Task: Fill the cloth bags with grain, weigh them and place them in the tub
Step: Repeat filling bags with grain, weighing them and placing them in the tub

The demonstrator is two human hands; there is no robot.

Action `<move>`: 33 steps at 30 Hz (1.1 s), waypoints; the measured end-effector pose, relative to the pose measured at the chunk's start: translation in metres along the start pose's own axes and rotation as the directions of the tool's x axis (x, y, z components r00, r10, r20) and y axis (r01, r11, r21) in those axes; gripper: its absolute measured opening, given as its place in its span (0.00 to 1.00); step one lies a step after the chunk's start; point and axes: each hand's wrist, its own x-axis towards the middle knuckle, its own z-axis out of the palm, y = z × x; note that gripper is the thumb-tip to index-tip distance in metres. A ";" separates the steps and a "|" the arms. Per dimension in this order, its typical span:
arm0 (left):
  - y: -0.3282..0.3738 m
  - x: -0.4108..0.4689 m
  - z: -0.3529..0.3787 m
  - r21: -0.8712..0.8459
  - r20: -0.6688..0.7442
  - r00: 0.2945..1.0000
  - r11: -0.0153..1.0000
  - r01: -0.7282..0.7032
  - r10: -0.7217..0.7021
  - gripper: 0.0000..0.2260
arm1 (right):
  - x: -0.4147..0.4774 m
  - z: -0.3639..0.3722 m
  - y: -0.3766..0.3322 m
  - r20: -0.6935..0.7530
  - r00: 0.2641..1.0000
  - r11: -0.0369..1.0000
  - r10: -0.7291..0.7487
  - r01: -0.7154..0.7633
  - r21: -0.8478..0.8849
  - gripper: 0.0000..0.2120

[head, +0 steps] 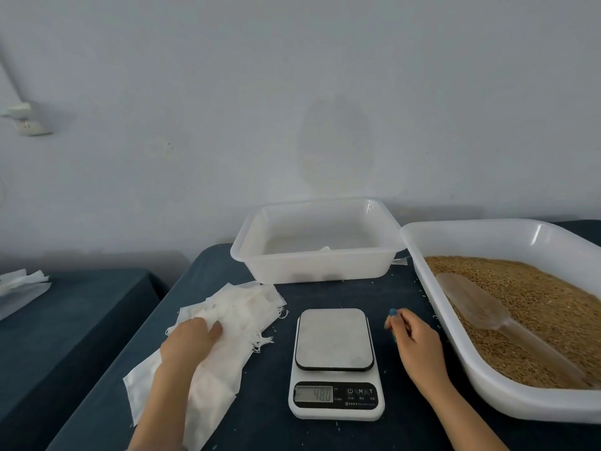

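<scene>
A pile of white cloth bags (pixel 247 307) lies on the dark table left of the scale. My left hand (pixel 190 341) rests on the pile, fingers curled into the top cloth bag. The digital scale (pixel 335 340) stands in the middle with a bare platform and a lit display. My right hand (pixel 413 340) hovers just right of the scale, fingers loosely curled and holding nothing. A white tub (pixel 312 266) stands behind the scale; a white corner of cloth shows inside it. At the right, a large white tray (pixel 487 392) holds brown grain (pixel 533 307) and a clear plastic scoop (pixel 478 307).
The table (pixel 279 434) has a dark blue cover with a few stray grains on it. A second dark table at the left carries white sheets (pixel 22 288). A pale wall rises close behind both tubs.
</scene>
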 end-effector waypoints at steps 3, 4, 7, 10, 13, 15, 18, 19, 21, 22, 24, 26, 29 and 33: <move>0.006 -0.006 -0.002 -0.054 -0.025 0.998 0.997 0.054 -0.055 0.12 | 0.000 0.000 0.000 0.003 1.000 1.000 0.005 -0.005 0.005 0.13; 0.006 -0.007 -0.003 -0.082 -0.039 0.998 0.995 0.055 -0.059 0.12 | 0.000 0.000 0.000 0.004 1.000 1.000 0.009 -0.009 0.004 0.13; 0.003 -0.006 -0.003 -0.212 -0.072 0.997 0.977 0.006 -0.022 0.15 | 0.000 -0.001 -0.001 0.008 1.000 1.000 0.017 -0.017 0.002 0.13; 0.003 -0.004 -0.003 -0.407 -0.111 0.992 0.914 0.001 -0.051 0.15 | 0.000 -0.001 -0.002 0.013 1.000 1.000 0.022 -0.022 0.003 0.13; 0.002 -0.008 -0.001 -0.534 -0.247 0.962 0.845 -0.034 -0.118 0.15 | 0.000 -0.001 -0.002 0.012 1.000 1.000 0.024 -0.024 0.002 0.13; 0.000 -0.018 0.000 -0.466 -0.379 0.918 0.881 -0.086 -0.111 0.15 | 0.001 -0.001 -0.002 0.015 1.000 1.000 0.023 -0.023 0.002 0.13; 0.004 -0.033 -0.001 -0.364 -0.550 0.828 0.923 -0.121 -0.108 0.10 | 0.000 -0.001 -0.002 0.017 1.000 1.000 0.019 -0.019 0.006 0.13; 0.006 -0.036 -0.001 -0.369 -0.581 0.807 0.919 -0.143 -0.108 0.10 | 0.000 -0.001 -0.003 0.016 1.000 1.000 0.015 -0.015 0.008 0.14; 0.008 -0.041 -0.004 -0.390 -0.611 0.785 0.902 -0.185 -0.103 0.09 | -0.001 -0.002 -0.004 0.018 1.000 1.000 0.007 -0.007 0.019 0.14; 0.008 -0.043 -0.005 -0.387 -0.631 0.771 0.898 -0.210 -0.092 0.08 | -0.001 -0.002 -0.004 0.022 1.000 1.000 -0.001 0.000 0.030 0.13; 0.008 -0.046 -0.008 -0.372 -0.676 0.734 0.890 -0.265 -0.064 0.07 | -0.003 -0.002 -0.005 0.037 0.999 0.999 -0.023 0.022 0.043 0.13; 0.007 -0.048 -0.012 -0.366 -0.707 0.705 0.879 -0.305 -0.050 0.08 | -0.005 -0.003 -0.007 0.064 0.997 0.998 -0.048 0.046 0.034 0.12; 0.006 -0.045 -0.015 -0.373 -0.674 0.736 0.889 -0.264 -0.064 0.09 | -0.006 -0.003 -0.008 0.093 0.994 0.999 -0.052 0.051 0.012 0.12; 0.008 -0.038 -0.018 -0.587 -0.531 0.823 0.788 -0.184 -0.203 0.12 | -0.005 -0.004 -0.008 0.073 0.997 0.999 -0.033 0.030 0.037 0.12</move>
